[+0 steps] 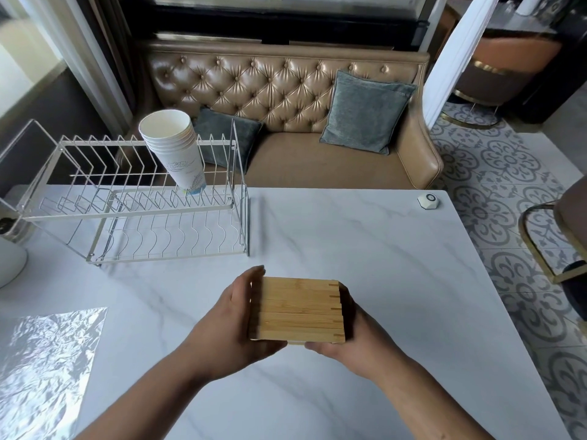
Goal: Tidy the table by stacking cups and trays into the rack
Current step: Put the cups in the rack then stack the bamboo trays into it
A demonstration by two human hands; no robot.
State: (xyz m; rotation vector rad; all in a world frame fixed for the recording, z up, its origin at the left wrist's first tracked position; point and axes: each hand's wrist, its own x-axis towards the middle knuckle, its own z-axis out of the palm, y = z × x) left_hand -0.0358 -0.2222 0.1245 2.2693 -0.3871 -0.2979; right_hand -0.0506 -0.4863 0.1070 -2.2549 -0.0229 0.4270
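Observation:
A stack of several small bamboo trays (298,309) is held between both hands just above the white marble table (381,265), near its front middle. My left hand (235,325) clasps the stack's left side and my right hand (352,338) holds its right side and underside. A white wire rack (133,198) stands at the back left of the table. A nested stack of white paper cups (178,150) leans in the rack's upper tier, mouth pointing up and left.
A small white hexagonal device (428,201) lies near the table's back right corner. A patch of bright reflected light (47,360) falls on the front left. A white rounded object (9,262) sits at the left edge. A tufted sofa (286,90) stands behind the table.

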